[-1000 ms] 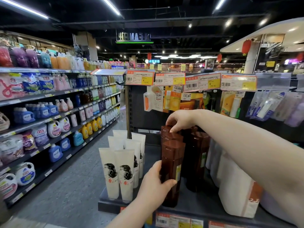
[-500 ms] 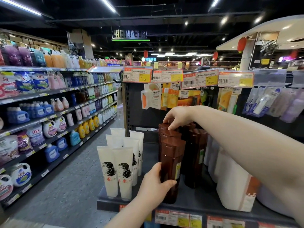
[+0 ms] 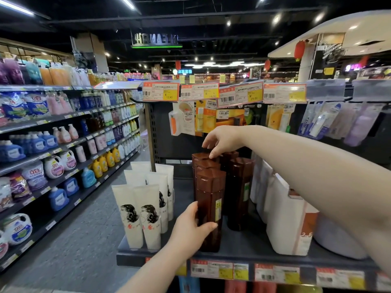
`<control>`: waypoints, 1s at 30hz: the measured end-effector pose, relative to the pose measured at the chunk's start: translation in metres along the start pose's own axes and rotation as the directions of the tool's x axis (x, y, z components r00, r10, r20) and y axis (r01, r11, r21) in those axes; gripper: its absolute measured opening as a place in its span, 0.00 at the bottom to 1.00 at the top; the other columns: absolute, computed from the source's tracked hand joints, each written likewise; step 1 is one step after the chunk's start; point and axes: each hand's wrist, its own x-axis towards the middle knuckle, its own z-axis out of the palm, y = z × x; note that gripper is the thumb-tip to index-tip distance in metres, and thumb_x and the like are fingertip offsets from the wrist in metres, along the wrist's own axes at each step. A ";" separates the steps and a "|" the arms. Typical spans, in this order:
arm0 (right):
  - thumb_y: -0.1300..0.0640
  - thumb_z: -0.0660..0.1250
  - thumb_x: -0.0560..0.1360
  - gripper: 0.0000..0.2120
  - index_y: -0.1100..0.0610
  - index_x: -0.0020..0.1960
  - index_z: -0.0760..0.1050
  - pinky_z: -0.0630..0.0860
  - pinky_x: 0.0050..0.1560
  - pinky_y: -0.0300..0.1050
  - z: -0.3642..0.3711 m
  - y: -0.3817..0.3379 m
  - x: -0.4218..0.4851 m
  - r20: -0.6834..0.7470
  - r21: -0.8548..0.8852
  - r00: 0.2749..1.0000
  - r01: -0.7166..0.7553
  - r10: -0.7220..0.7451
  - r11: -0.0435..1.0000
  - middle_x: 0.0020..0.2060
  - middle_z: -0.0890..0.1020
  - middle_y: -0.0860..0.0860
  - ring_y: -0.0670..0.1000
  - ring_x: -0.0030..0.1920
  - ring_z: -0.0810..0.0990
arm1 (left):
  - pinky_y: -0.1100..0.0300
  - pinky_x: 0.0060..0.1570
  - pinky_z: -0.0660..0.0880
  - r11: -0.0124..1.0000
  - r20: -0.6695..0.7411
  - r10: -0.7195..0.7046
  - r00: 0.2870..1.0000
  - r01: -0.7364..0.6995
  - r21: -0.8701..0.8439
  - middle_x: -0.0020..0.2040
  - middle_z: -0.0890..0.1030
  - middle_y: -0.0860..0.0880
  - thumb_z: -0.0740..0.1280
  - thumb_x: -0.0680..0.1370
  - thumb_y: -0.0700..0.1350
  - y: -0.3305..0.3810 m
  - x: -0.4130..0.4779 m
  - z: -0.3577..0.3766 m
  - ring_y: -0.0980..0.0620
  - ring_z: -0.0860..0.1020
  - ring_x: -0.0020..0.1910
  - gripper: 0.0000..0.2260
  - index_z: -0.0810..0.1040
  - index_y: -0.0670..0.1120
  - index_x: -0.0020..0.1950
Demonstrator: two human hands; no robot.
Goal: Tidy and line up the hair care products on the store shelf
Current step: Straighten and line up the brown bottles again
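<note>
A row of brown bottles runs front to back on the dark shelf (image 3: 249,248). My left hand (image 3: 190,227) grips the lower body of the front brown bottle (image 3: 209,199). My right hand (image 3: 220,140) reaches over from the right, its fingertips resting on the cap of the rear brown bottle (image 3: 204,157). A second row of darker brown bottles (image 3: 239,191) stands just to the right. White tubes with a woman's-head drawing (image 3: 143,212) stand in rows at the shelf's left end.
White packs (image 3: 289,220) stand right of the bottles, partly behind my right forearm. Price tags (image 3: 220,270) line the shelf edge, and hanging products (image 3: 203,118) fill the panel above. An aisle floor (image 3: 84,229) and detergent shelves (image 3: 53,157) lie to the left.
Both hands stay on the same brown bottles. My right fingers have shifted slightly on the rear cap; the view has moved a little.
</note>
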 end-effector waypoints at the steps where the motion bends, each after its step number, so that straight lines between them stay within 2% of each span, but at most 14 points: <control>1: 0.53 0.69 0.74 0.21 0.52 0.66 0.72 0.72 0.61 0.44 -0.001 0.001 -0.003 -0.010 0.007 1.000 0.008 -0.008 1.000 0.62 0.77 0.50 0.51 0.62 0.75 | 0.74 0.46 0.70 1.000 -0.008 -0.001 1.000 0.002 0.007 0.58 0.79 0.57 0.71 0.72 0.42 0.001 -0.001 0.000 0.62 0.76 0.54 0.25 0.69 0.51 0.67; 5: 0.53 0.68 0.74 0.20 0.52 0.65 0.72 0.73 0.62 0.45 -0.002 0.007 -0.020 -0.036 0.021 0.999 0.040 -0.039 0.999 0.60 0.79 0.50 0.50 0.60 0.76 | 0.78 0.36 0.70 1.000 -0.044 -0.019 0.999 0.019 0.014 0.52 0.77 0.59 0.71 0.72 0.42 0.005 -0.004 0.003 0.69 0.73 0.46 0.24 0.69 0.50 0.66; 9: 0.52 0.68 0.74 0.19 0.52 0.64 0.73 0.73 0.61 0.44 -0.001 0.013 -0.037 -0.074 0.022 0.994 0.077 -0.075 0.997 0.59 0.79 0.50 0.50 0.59 0.77 | 0.78 0.32 0.69 0.998 -0.087 -0.058 0.995 0.059 0.013 0.52 0.76 0.57 0.71 0.72 0.40 0.012 -0.010 0.005 0.69 0.71 0.43 0.23 0.68 0.49 0.65; 11: 0.52 0.68 0.74 0.18 0.52 0.63 0.74 0.72 0.59 0.42 -0.001 0.016 -0.046 -0.101 0.027 0.990 0.102 -0.099 0.994 0.58 0.80 0.50 0.50 0.59 0.77 | 0.75 0.36 0.69 0.998 -0.120 -0.065 0.991 0.067 0.014 0.50 0.75 0.58 0.71 0.72 0.40 0.017 -0.015 0.007 0.67 0.72 0.44 0.24 0.67 0.49 0.65; 14: 0.52 0.67 0.75 0.17 0.52 0.63 0.74 0.71 0.55 0.40 0.003 0.019 -0.059 -0.138 0.015 0.980 0.146 -0.143 0.989 0.58 0.80 0.50 0.50 0.58 0.77 | 0.66 0.49 0.70 0.996 -0.192 -0.088 0.977 0.092 0.010 0.48 0.73 0.59 0.71 0.72 0.40 0.024 -0.024 0.012 0.59 0.73 0.48 0.24 0.67 0.49 0.65; 16: 0.52 0.67 0.75 0.16 0.53 0.62 0.75 0.71 0.53 0.39 0.008 0.020 -0.069 -0.161 0.017 0.971 0.183 -0.178 0.983 0.58 0.80 0.50 0.49 0.57 0.77 | 0.62 0.52 0.69 0.993 -0.262 -0.092 0.961 0.107 0.040 0.51 0.74 0.56 0.72 0.72 0.42 0.024 -0.032 0.016 0.56 0.73 0.52 0.24 0.67 0.48 0.64; 19: 0.52 0.67 0.75 0.15 0.53 0.61 0.76 0.71 0.52 0.38 0.016 0.020 -0.085 -0.197 0.027 0.952 0.243 -0.234 0.970 0.57 0.80 0.50 0.47 0.54 0.76 | 0.58 0.54 0.70 0.987 -0.339 -0.114 0.934 0.146 0.070 0.58 0.73 0.50 0.72 0.72 0.44 0.023 -0.046 0.022 0.52 0.72 0.56 0.26 0.66 0.48 0.67; 23: 0.52 0.67 0.75 0.17 0.54 0.63 0.75 0.72 0.54 0.39 0.025 0.020 -0.113 -0.225 0.031 0.943 0.257 -0.244 0.966 0.58 0.79 0.51 0.49 0.57 0.77 | 0.56 0.56 0.72 0.982 -0.363 -0.116 0.925 0.162 0.100 0.59 0.73 0.49 0.70 0.73 0.46 0.027 -0.064 0.032 0.50 0.74 0.58 0.26 0.65 0.47 0.68; 30: 0.50 0.64 0.76 0.19 0.51 0.65 0.72 0.74 0.58 0.44 0.059 0.032 -0.182 -0.300 0.051 0.940 0.183 -0.160 0.982 0.61 0.78 0.49 0.49 0.59 0.76 | 0.51 0.62 0.70 0.938 -0.325 0.015 0.946 0.100 0.333 0.64 0.72 0.48 0.68 0.73 0.51 0.044 -0.093 0.044 0.49 0.71 0.62 0.24 0.67 0.47 0.67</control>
